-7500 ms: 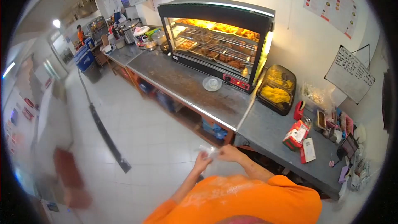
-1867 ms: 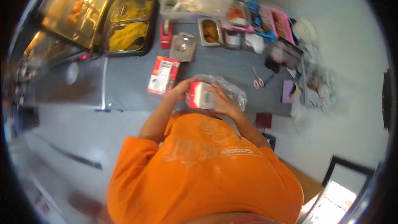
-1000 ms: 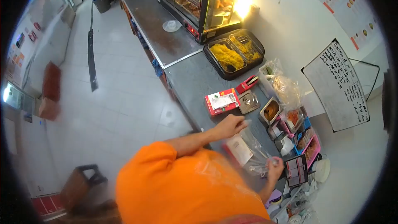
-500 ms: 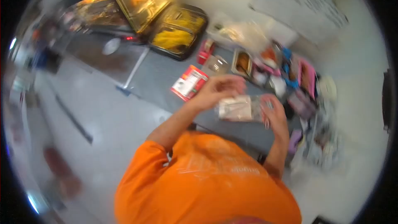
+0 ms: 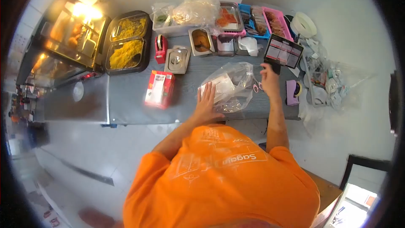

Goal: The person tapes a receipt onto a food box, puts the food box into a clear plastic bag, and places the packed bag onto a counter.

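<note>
A clear plastic bag point(image 5: 241, 97) lies on the grey counter with a white package point(image 5: 221, 88) inside it. My left hand point(image 5: 206, 104) rests flat on the package's left side, fingers stretched out. My right hand point(image 5: 269, 80) is raised beside the bag's right end, a finger stretched toward the lower edge of a tablet point(image 5: 283, 52) on a stand. Nothing shows in its grasp; whether the fingertip touches the tablet I cannot tell. Scissors with pink handles point(image 5: 256, 88) lie just left of this hand, partly covered by the bag.
Left of the bag stand a red box point(image 5: 159, 89), a red tape dispenser point(image 5: 160, 49) and a lidded metal container point(image 5: 176, 60). Farther left are yellow food trays point(image 5: 126, 55) and a lit display case point(image 5: 67, 38). A purple tape dispenser point(image 5: 292, 93) sits at right.
My left hand has come down flat onto the bagged package. My right hand has left the bag's end and moved toward the tablet. The view has turned and is sharper.
</note>
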A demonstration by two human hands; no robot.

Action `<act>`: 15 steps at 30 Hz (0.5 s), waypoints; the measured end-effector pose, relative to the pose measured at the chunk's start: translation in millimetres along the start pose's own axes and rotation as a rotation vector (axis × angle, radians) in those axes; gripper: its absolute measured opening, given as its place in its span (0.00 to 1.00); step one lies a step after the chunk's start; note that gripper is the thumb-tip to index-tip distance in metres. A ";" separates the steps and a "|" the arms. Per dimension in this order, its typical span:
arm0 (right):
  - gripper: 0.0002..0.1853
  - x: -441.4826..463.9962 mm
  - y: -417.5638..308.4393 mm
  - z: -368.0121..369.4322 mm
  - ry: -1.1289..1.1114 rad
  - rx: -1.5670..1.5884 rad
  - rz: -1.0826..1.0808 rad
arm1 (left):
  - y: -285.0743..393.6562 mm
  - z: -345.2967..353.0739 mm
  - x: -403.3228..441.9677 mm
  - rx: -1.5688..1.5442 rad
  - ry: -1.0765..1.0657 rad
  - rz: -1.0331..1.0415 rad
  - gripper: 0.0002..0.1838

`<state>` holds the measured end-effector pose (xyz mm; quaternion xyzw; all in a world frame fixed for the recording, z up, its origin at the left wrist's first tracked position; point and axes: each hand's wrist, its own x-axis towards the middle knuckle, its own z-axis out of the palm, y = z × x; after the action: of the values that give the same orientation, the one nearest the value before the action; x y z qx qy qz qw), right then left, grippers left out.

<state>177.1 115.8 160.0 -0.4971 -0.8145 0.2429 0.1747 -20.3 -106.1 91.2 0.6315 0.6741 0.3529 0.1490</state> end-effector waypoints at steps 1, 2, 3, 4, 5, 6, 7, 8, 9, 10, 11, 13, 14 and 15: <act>0.27 -7.4 11.5 10.7 -0.233 -0.114 0.092 | 5.5 9.2 9.3 0.004 -0.004 -0.064 0.47; 0.33 -13.8 31.2 35.7 -0.204 -0.129 -0.113 | 6.7 14.5 18.2 0.011 -0.002 -0.128 0.40; 0.40 -21.4 47.4 59.0 -0.174 -0.142 -0.320 | -5.2 20.5 21.0 0.010 -0.007 -0.122 0.40; 0.42 -28.6 38.8 74.5 -0.190 -0.029 -0.348 | -26.3 28.8 25.2 -0.259 -0.026 -0.199 0.31; 0.44 -30.2 22.7 94.4 -0.206 0.083 -0.379 | -40.4 31.1 32.8 -0.528 -0.045 -0.274 0.23; 0.46 -23.1 24.8 126.0 -0.226 0.287 -0.405 | -44.3 27.6 39.0 -0.527 -0.049 -0.271 0.23; 0.47 -18.8 25.5 155.2 -0.244 0.494 -0.423 | -46.4 24.4 41.6 -0.628 0.010 -0.217 0.18; 0.46 -22.7 -12.8 140.1 -0.295 0.477 -0.409 | -49.1 23.2 39.3 -0.730 0.065 -0.170 0.13; 0.44 -26.2 -51.6 119.3 -0.346 0.461 -0.394 | -56.7 24.1 34.3 -0.731 0.049 -0.180 0.13; 0.37 -26.3 -46.3 145.7 -0.481 0.846 -0.210 | -66.4 24.0 32.0 -0.727 0.059 -0.246 0.15; 0.33 -9.9 -33.0 160.1 -0.603 0.524 -0.263 | -74.5 25.5 31.8 -0.721 0.069 -0.309 0.18; 0.29 10.7 -13.5 175.8 -0.714 0.205 -0.298 | -68.3 15.2 39.2 -0.581 0.326 -0.207 0.20; 0.25 10.3 2.9 184.7 -0.723 0.671 -0.118 | -63.4 8.7 42.6 -0.433 0.590 -0.096 0.21; 0.21 7.6 2.1 180.4 -0.701 1.131 0.072 | -60.3 9.0 45.5 -0.434 0.577 -0.098 0.21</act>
<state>80.3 83.4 11.0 -0.2473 -0.5532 0.7856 0.1249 -66.6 -57.2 55.9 0.4266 0.6273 0.6439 0.0997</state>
